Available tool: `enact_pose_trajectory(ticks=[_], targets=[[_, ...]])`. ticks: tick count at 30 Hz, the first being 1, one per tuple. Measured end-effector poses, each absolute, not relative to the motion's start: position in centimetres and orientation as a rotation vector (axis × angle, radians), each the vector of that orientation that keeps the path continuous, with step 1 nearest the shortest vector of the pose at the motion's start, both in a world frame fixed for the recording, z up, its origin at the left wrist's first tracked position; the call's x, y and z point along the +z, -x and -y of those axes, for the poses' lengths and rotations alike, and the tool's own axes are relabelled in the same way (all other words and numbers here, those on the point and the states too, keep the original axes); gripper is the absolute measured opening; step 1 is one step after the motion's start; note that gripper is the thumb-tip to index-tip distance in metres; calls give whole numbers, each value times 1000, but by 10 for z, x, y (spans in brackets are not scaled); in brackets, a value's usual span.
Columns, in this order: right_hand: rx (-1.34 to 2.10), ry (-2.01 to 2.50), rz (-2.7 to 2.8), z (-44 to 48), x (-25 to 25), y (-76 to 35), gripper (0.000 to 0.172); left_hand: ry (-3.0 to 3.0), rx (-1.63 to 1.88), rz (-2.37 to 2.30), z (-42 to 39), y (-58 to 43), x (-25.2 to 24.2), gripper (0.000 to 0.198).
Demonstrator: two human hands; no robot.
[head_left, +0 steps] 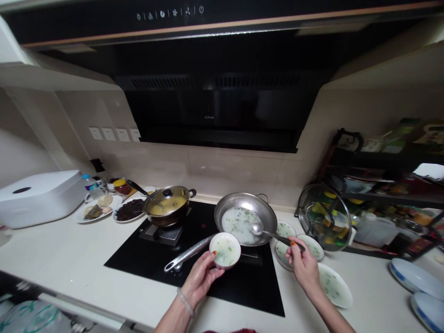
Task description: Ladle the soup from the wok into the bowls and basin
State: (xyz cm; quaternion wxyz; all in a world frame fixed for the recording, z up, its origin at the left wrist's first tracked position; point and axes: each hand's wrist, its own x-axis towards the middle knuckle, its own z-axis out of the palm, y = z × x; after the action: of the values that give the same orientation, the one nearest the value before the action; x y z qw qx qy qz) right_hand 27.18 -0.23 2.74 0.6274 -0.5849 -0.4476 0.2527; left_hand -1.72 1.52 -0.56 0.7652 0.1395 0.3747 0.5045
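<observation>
My left hand is closed around a small white bowl partly filled with pale soup with green bits, held over the black cooktop in front of the steel pan. My right hand grips the handle of a metal ladle, whose scoop rests in the pan. The pan holds the same pale soup, and its long handle points toward me under the bowl.
Three filled bowls sit right of the pan. A glass-lidded pot stands on the left burner, with plates of food behind. A white appliance sits far left. A glass lid leans at a rack; blue-rimmed plates lie right.
</observation>
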Motion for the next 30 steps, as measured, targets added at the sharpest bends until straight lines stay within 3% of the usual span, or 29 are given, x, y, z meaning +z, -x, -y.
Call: enact_pose_trajectory(ticks=[11,19,30], targets=[[394,1467,1216,-24,2,-273,35,-308,1101,-831,-14,16,-4,18],[594,1359,1008,-30,-7,-270,45,-297,1100,-825,-17,15,-5,18],[687,1269,788,-26,9,-269,42,-261,1091,-851,-20,13,-6,21]])
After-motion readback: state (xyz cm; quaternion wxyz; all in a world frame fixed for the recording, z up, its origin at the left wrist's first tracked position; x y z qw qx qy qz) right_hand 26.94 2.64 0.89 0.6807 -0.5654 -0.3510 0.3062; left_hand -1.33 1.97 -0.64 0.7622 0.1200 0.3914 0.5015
